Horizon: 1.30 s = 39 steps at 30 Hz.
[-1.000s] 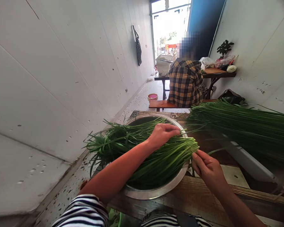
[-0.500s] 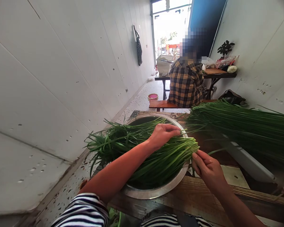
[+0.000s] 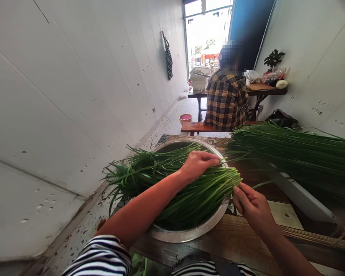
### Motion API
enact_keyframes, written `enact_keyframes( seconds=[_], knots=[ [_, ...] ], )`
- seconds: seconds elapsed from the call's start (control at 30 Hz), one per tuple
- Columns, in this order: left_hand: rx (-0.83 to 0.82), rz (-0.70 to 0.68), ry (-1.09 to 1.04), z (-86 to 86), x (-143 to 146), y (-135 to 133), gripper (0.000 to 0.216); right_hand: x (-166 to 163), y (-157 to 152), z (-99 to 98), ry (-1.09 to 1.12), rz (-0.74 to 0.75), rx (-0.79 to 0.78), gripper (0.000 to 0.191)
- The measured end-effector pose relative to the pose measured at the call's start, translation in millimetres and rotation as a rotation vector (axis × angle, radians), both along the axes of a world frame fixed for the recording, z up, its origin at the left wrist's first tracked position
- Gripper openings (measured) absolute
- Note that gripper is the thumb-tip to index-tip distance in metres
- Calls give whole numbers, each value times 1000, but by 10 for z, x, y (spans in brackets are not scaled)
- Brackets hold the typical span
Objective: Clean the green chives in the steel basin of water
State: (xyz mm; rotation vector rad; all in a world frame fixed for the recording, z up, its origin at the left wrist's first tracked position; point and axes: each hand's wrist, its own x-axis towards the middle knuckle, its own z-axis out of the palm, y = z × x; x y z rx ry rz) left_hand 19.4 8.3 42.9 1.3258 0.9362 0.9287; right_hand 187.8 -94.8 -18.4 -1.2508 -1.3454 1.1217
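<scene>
A bunch of garlic chives (image 3: pixel 201 191) lies across a round metal basin (image 3: pixel 186 235), leafy tips hanging over its left side and pale stem ends at its right rim. My left hand (image 3: pixel 199 164) reaches over the bunch, thumb and fingers pinched on a thin chive stem whose end pokes out past the fingertips. Just beyond the rim on the right, my right hand (image 3: pixel 251 201) has its fingers closed at the cut ends of the bunch. Whether it grips one stem or several is hidden by the fingers.
A large pile of chives (image 3: pixel 299 153) lies on the right beside a pale tray edge (image 3: pixel 304 195), on the wooden table (image 3: pixel 247 234). Ahead, a person in a plaid shirt (image 3: pixel 225 99) sits on a bench (image 3: pixel 191 126). A pink-filled bucket (image 3: pixel 185 117) stands on the floor.
Both my hands and the chives stay in practically the same place. The seated person's head has shifted slightly.
</scene>
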Motion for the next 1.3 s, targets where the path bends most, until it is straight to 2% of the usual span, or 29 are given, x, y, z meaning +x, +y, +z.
enact_keyframes(
  seconds=[0.23,0.37,0.53,0.63,0.7,0.77,0.83,0.9,1.0,1.13,1.23,1.3],
  knots=[
    [-13,-21,24,-28,2,0,25,-8,-9,23,-11,-9,5,40],
    [110,-91,168,-23,-5,-17,23,-31,-13,67,-8,-24,5,40],
    [363,-296,300,164,-98,-22,24,-15,4,64,-116,-34,129,40],
    [420,-381,373,307,-196,-5,46,-7,-15,131,-210,-46,237,38],
    [441,-485,496,383,-256,4,61,-14,-40,252,-292,-76,331,38],
    [421,-612,628,446,-308,6,53,-28,-56,439,-369,-135,416,38],
    [342,-666,677,497,-366,-9,40,-41,-45,677,-407,-224,475,39],
    [269,-631,631,530,-446,-47,33,-55,-1,939,-412,-292,533,39],
    [225,-501,567,537,-633,-167,30,-94,103,1327,-350,-333,637,40],
    [156,-386,583,487,-977,-412,29,-203,170,1750,-273,-301,802,42],
    [138,-363,631,403,-1225,-575,30,-292,107,1877,-246,-252,856,42],
    [148,-361,695,309,-1341,-647,33,-320,40,1830,-224,-234,856,40]
  ],
)
